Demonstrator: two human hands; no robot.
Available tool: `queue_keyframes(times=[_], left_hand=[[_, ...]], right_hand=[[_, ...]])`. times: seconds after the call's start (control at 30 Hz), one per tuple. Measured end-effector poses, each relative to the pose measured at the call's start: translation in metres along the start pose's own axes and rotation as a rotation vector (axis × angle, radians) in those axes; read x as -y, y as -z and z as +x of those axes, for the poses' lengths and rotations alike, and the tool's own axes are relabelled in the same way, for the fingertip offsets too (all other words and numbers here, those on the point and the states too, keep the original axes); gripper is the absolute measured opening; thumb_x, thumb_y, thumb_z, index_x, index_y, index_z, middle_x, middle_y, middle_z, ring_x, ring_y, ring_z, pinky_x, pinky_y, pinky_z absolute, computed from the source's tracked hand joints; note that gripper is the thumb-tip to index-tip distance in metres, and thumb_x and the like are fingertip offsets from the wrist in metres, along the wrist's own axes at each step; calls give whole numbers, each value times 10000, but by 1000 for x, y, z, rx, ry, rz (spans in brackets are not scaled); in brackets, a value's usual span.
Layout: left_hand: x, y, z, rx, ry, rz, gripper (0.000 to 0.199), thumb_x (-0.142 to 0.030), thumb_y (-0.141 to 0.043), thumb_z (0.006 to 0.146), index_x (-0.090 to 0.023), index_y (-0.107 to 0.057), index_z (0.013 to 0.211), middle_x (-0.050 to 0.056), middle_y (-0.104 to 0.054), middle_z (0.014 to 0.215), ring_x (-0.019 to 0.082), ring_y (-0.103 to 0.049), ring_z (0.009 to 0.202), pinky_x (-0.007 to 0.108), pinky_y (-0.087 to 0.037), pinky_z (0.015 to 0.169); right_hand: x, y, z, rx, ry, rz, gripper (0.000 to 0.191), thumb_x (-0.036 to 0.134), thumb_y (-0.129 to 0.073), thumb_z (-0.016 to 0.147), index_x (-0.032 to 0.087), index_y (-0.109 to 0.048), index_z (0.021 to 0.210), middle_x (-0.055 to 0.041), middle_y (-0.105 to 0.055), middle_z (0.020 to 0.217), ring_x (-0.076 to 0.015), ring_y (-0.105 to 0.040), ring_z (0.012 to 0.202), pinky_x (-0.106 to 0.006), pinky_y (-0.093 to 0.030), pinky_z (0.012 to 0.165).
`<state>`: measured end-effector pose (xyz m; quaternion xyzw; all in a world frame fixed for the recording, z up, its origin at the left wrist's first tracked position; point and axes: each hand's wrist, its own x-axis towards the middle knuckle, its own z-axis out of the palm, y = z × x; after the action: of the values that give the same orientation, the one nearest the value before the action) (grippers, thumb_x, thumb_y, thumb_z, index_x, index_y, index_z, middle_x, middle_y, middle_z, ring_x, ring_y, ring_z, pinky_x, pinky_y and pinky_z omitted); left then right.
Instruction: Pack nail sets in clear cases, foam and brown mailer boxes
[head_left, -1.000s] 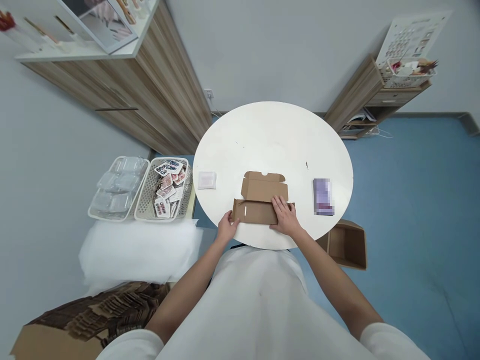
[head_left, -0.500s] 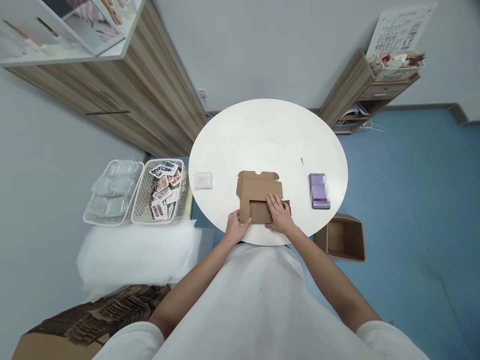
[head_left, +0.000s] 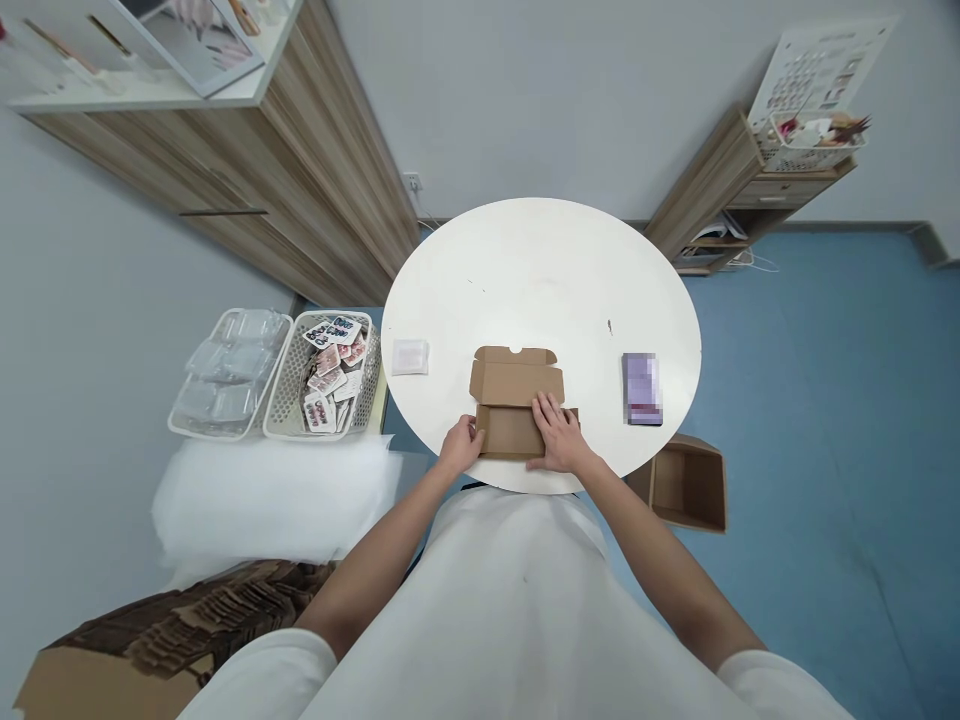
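A brown cardboard mailer box, partly folded, lies on the white table in front of me. Its lid panel with side flaps spreads away from me, and the tray part faces up with nothing inside. My left hand pinches the raised left side wall, thumb toward the inside. Over the right end lies my right hand, its fingers reaching across the cardboard and its thumb at the front edge, gripping that end. The right side wall is partly hidden under this hand.
On the round table are a small white packet at left and a purple stack at right. Baskets of printed cards and clear packages stand left. An open carton sits right, below the table edge.
The left side wall, flat beforehand, now stands up under my left hand, which has shifted slightly left. My right hand stays on the box's right end.
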<state>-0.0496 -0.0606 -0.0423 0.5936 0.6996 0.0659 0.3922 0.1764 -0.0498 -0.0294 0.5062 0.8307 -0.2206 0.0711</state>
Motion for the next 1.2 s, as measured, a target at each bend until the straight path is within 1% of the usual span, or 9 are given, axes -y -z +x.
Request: queue_keyframes(times=[0.2, 0.37, 0.43, 0.5, 0.6, 0.73, 0.93, 1.07, 1.2], left_hand=[[-10, 1, 0, 13, 53, 228, 211, -204, -409, 781, -170, -463, 982, 77, -623, 821, 210, -587, 776, 277, -383, 617], [-21, 2, 1, 2, 105, 313, 271, -235, -411, 784, -164, -455, 1041, 101, -618, 845, 254, -583, 809, 308, -386, 627], [-19, 5, -4, -19, 59, 244, 418, -317, -412, 805, -159, -358, 1188, 101, -608, 914, 246, -574, 860, 312, -393, 672], [-14, 11, -11, -54, 6, 162, 677, -441, -434, 792, -149, -137, 1326, 122, -554, 1067, 233, -557, 913, 310, -399, 713], [-8, 21, -17, -18, -107, 148, 1018, -588, -534, 669, -183, 95, 1359, 147, -419, 1231, 234, -541, 940, 308, -412, 719], [-12, 29, -10, 130, -230, 274, 1184, -579, -684, 490, -262, 46, 1368, 106, -434, 1166, 273, -528, 967, 311, -413, 723], [-21, 24, 6, 186, -208, 277, 1193, -467, -760, 432, -257, -54, 1370, 123, -426, 1156, 304, -512, 1010, 298, -404, 739], [-22, 22, 4, 190, -187, 236, 1187, -447, -766, 430, -260, -64, 1368, 125, -422, 1163, 303, -518, 1003, 295, -405, 736], [-23, 20, 1, 187, -154, 238, 1164, -476, -748, 446, -259, -71, 1367, 123, -423, 1154, 301, -529, 975, 299, -410, 708]], right_hand=[[-1, -2, 3, 4, 4, -32, 1181, 684, -542, 535, 129, 83, 1369, -142, -5, 1450, -314, 51, 1314, -517, -135, 985], [-1, -1, 4, -8, -6, -51, 1167, 681, -540, 540, 122, 61, 1371, -148, 1, 1450, -318, 46, 1314, -519, -144, 984], [-1, 0, 4, -18, -8, -53, 1149, 673, -540, 550, 129, 49, 1373, -149, -5, 1450, -319, 37, 1315, -520, -145, 984], [-2, 1, 4, -20, 0, -50, 1134, 669, -538, 558, 136, 42, 1374, -149, -15, 1449, -320, 28, 1315, -524, -146, 983], [-4, 2, 4, -15, 6, -46, 1128, 670, -535, 562, 140, 39, 1375, -146, -27, 1449, -320, 22, 1316, -528, -146, 982], [-5, 2, 5, -8, 16, -47, 1131, 660, -549, 561, 143, 39, 1376, -138, -27, 1451, -317, 19, 1317, -528, -137, 987], [-1, 7, 3, -15, 33, -26, 1118, 646, -565, 563, 166, 32, 1378, -130, -22, 1453, -310, 22, 1319, -512, -104, 1003], [-5, -1, -16, -172, -162, 102, 1003, 623, -490, 663, 173, 55, 1375, -139, 7, 1452, -311, 22, 1321, -524, -146, 986], [-15, -18, -36, -324, -502, 549, 916, 562, -439, 736, 151, 73, 1375, -158, -220, 1405, -278, -262, 1267, -453, -326, 933]])
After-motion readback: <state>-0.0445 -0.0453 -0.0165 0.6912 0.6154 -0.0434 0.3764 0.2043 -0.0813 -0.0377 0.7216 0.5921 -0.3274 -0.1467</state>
